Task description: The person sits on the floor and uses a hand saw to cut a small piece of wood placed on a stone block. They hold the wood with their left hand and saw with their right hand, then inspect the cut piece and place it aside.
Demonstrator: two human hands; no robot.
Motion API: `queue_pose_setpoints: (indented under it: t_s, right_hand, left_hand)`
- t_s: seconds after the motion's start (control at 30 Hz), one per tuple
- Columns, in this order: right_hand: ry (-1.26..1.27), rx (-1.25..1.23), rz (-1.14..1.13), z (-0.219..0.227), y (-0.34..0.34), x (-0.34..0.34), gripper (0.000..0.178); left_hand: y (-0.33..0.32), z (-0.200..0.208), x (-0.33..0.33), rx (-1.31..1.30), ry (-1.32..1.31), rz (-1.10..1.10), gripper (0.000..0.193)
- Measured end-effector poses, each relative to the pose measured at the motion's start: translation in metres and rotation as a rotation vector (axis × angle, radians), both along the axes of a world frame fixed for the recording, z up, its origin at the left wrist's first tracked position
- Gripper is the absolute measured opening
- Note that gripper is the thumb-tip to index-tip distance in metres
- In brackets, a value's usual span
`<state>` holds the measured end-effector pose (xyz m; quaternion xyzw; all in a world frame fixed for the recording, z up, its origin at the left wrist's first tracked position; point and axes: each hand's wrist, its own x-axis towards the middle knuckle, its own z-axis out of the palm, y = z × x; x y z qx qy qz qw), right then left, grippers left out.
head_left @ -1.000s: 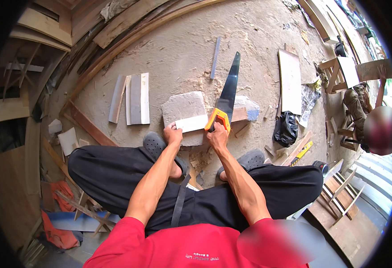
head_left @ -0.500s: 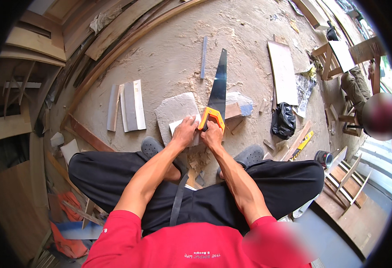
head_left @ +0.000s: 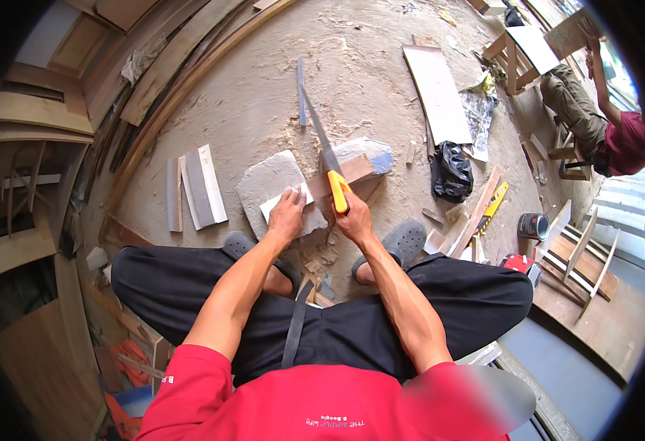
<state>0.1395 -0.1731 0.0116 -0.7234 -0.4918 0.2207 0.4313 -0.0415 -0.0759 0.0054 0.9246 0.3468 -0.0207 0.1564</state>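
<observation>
My right hand (head_left: 354, 218) is closed round the orange-yellow handle of a handsaw (head_left: 325, 147). Its blade points away from me and stands nearly edge-on, crossing a strip of wood (head_left: 353, 169). This strip, brown with a white face at its left end, bridges two rough concrete blocks, the left block (head_left: 269, 176) and the right block (head_left: 371, 149). Pressing on the white left end is my left hand (head_left: 287, 214), fingers bent over it. The saw's teeth and any cut in the wood are too small to make out.
A blue-grey strip (head_left: 301, 92) lies beyond the blocks. Short boards (head_left: 203, 189) are at left; a long white board (head_left: 440, 95), black plastic bag (head_left: 452, 173), yellow-and-black saw (head_left: 493, 208) and tin can (head_left: 533, 226) are at right. Another person (head_left: 627, 143) works at far right.
The saw has turned from showing its flat side to nearly edge-on, its tip swinging left, and the brown wood beneath shows more. The whole view has shifted a little.
</observation>
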Motion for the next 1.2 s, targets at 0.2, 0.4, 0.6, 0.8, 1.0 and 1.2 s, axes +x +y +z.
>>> queue_pose_setpoints:
  t_s: [0.2, 0.4, 0.6, 0.8, 1.0, 1.2]
  right_hand:
    - [0.209, -0.055, -0.036, 0.036, -0.043, -0.03, 0.027]
    - [0.276, -0.063, -0.037, 0.029, -0.07, -0.051, 0.023]
    - [0.356, -0.132, 0.029, 0.008, -0.093, -0.049, 0.022]
    - [0.497, -0.194, -0.077, 0.002, -0.104, -0.039, 0.022]
    - [0.447, -0.114, -0.127, 0.013, -0.088, -0.039, 0.028]
    - [0.326, -0.078, -0.027, 0.011, -0.078, -0.037, 0.031]
  left_hand:
    - [0.012, 0.0, 0.004, -0.024, 0.059, -0.021, 0.042]
    - [0.011, -0.007, 0.001, 0.039, 0.03, -0.003, 0.02]
    - [0.012, -0.01, 0.002, 0.07, 0.035, -0.046, 0.042]
    - [0.01, -0.011, -0.001, 0.036, 0.095, -0.058, 0.046]
    - [0.008, -0.012, -0.002, 0.052, 0.116, -0.069, 0.048]
    - [0.002, -0.012, -0.001, 0.065, 0.107, -0.052, 0.048]
